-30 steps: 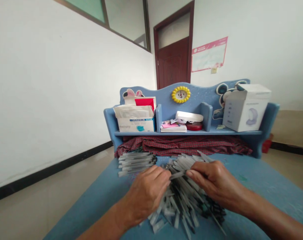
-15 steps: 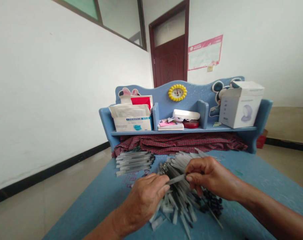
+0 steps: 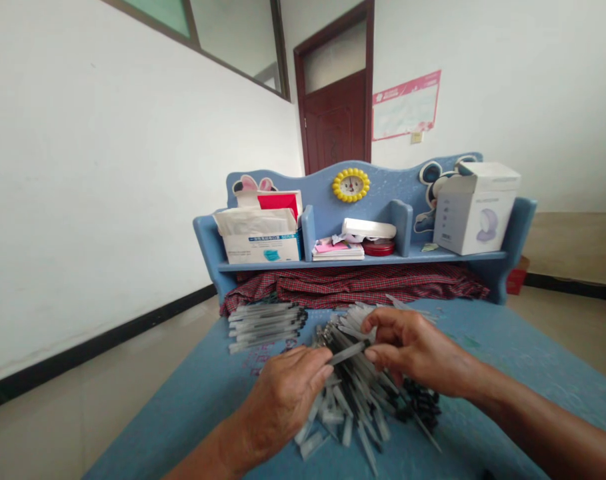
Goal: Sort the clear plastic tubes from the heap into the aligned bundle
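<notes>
My left hand [image 3: 287, 393] is closed on one end of a translucent pen [image 3: 349, 351], which points up and right. My right hand [image 3: 417, 350] is at the pen's dark-tipped far end, its thumb and forefinger apart on either side of that tip. Beneath both hands spreads a heap of clear pen caps and barrels [image 3: 365, 417], partly hidden by them. Small black pieces [image 3: 425, 403] lie bunched under my right wrist. Left of the heap, several pens [image 3: 265, 327] are laid side by side with their dark ends to the right.
The blue table [image 3: 183, 400] has a raised shelf [image 3: 263, 265] along its back. A mask box [image 3: 263, 247], booklets [image 3: 337, 252], a red round tin [image 3: 379, 247] and a white carton [image 3: 475, 210] stand on it. Folded checked cloth [image 3: 353, 285] is tucked underneath.
The thumb and forefinger of my right hand have parted from their pinch on the pen's dark end. My left hand still holds the pen. The view has shifted slightly.
</notes>
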Available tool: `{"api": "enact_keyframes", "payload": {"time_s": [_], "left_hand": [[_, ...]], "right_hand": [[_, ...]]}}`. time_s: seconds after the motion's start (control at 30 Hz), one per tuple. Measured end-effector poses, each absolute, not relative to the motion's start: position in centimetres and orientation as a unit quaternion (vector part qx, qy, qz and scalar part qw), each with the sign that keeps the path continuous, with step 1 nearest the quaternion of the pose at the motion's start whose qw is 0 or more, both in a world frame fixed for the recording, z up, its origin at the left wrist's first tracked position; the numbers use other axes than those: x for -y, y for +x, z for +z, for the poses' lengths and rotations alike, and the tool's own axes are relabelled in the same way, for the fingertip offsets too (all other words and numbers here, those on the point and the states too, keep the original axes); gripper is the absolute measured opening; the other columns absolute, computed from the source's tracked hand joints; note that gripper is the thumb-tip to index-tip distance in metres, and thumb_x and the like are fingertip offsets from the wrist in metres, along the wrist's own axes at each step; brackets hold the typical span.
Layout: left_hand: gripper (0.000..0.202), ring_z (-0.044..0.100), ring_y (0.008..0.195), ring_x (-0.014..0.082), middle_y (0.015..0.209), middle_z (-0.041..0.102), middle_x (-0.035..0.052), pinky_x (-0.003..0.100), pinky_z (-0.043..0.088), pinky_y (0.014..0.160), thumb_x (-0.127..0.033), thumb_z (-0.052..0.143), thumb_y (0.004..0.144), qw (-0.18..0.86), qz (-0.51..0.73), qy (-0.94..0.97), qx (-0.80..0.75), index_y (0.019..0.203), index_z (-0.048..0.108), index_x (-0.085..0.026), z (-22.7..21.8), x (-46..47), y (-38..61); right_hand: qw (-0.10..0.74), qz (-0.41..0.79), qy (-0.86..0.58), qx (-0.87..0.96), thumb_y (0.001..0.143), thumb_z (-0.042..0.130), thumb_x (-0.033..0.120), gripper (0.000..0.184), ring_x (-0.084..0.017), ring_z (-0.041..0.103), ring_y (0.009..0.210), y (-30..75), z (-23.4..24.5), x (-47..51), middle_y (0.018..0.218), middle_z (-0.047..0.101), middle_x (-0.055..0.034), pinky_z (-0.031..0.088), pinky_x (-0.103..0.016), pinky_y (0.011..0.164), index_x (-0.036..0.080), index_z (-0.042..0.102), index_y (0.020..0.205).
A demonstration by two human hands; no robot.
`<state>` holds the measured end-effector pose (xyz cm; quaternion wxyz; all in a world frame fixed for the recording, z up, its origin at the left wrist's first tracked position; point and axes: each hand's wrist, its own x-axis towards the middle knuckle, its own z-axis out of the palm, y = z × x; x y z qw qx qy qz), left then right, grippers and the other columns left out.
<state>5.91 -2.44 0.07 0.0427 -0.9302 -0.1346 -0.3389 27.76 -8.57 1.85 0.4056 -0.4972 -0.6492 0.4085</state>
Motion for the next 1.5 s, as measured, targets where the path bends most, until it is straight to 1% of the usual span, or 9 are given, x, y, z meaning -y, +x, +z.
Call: {"api": "enact_keyframes", "payload": {"time_s": [0.17,0.23,0.33,0.47,0.63,0.8,0.97,1.17,1.5], "left_hand": [[0.018,0.06,0.062,0.0132,0.069,0.062,0.0021,0.022,0.046,0.057,-0.018,0.039,0.094,0.046,-0.344,-0.927,0.141,0.096,0.057,-0.015,0.07,2.35,5.96],[0.019,0.06,0.063,0.0132,0.07,0.062,0.0026,0.022,0.046,0.057,-0.018,0.039,0.094,0.045,-0.344,-0.928,0.138,0.097,0.057,-0.015,0.03,2.3,5.95],[0.018,0.061,0.064,0.0136,0.071,0.063,0.0028,0.022,0.047,0.057,-0.018,0.039,0.094,0.047,-0.342,-0.928,0.138,0.098,0.057,-0.014,-0.06,2.27,5.92],[0.018,0.062,0.067,0.0146,0.073,0.063,0.003,0.023,0.048,0.061,-0.018,0.039,0.093,0.049,-0.333,-0.931,0.142,0.099,0.057,-0.015,-0.2,2.25,5.9],[0.02,0.061,0.065,0.014,0.072,0.064,0.0033,0.022,0.048,0.058,-0.019,0.038,0.094,0.047,-0.327,-0.933,0.143,0.098,0.057,-0.015,-0.26,2.18,5.89],[0.02,0.062,0.066,0.0136,0.073,0.064,0.0029,0.021,0.048,0.059,-0.021,0.038,0.094,0.041,-0.322,-0.934,0.152,0.098,0.057,-0.016,-0.19,2.2,5.92],[0.02,0.062,0.066,0.0136,0.073,0.064,0.0031,0.021,0.049,0.059,-0.021,0.038,0.094,0.038,-0.33,-0.932,0.141,0.099,0.056,-0.015,-0.18,2.13,5.86],[0.02,0.063,0.067,0.0138,0.073,0.065,0.0031,0.021,0.049,0.061,-0.02,0.038,0.094,0.023,-0.321,-0.935,0.149,0.098,0.058,-0.015,-0.34,2.07,5.91],[0.028,0.053,0.05,0.0083,0.053,0.052,-0.0048,0.017,0.038,0.049,-0.022,0.036,0.093,-0.15,-0.246,-0.935,0.208,0.078,0.059,-0.017,0.63,2.55,5.73]], "right_hand": [[0.377,0.343,-0.545,0.666,0.088,0.048,0.035,0.027,-0.004,0.041,0.035,27.74,1.41,8.37,0.05,0.053,0.003,0.027,-0.014,0.033,0.017,0.047,0.068],[0.395,0.379,-0.53,0.648,0.084,0.054,0.028,0.012,-0.005,0.043,0.035,27.64,1.38,8.36,0.053,0.055,0.0048,0.03,-0.015,0.034,0.018,0.049,0.08],[0.402,0.421,-0.507,0.636,0.08,0.06,0.029,0.025,-0.006,0.043,0.034,27.54,1.42,8.33,0.054,0.055,0.0074,0.031,-0.015,0.033,0.02,0.047,0.1],[0.385,0.385,-0.533,0.648,0.087,0.049,0.037,0.025,-0.005,0.042,0.032,27.51,1.39,8.25,0.048,0.053,0.0038,0.026,-0.015,0.031,0.018,0.047,0.071],[0.407,0.428,-0.497,0.636,0.078,0.063,0.035,0.031,-0.006,0.046,0.035,27.57,1.27,8.2,0.057,0.058,0.0061,0.032,-0.016,0.033,0.02,0.046,0.1],[0.391,0.406,-0.533,0.631,0.086,0.049,0.035,0.022,-0.005,0.044,0.032,27.53,1.2,8.0,0.051,0.056,0.0029,0.025,-0.015,0.031,0.018,0.047,0.071],[0.435,0.47,-0.479,0.601,0.073,0.062,0.023,0.021,-0.008,0.054,0.04,27.64,1.27,7.9,0.062,0.059,0.0056,0.033,-0.015,0.033,0.019,0.045,0.085],[0.4,0.442,-0.505,0.624,0.081,0.052,0.042,0.026,-0.006,0.051,0.034,27.43,0.99,7.93,0.059,0.06,0.003,0.03,-0.016,0.031,0.017,0.049,0.076],[0.455,0.49,-0.462,0.582,0.066,0.061,0.022,0.017,-0.009,0.06,0.046,27.96,1.83,8.04,0.061,0.062,0.0041,0.039,-0.017,0.039,0.018,0.048,0.077]]}}
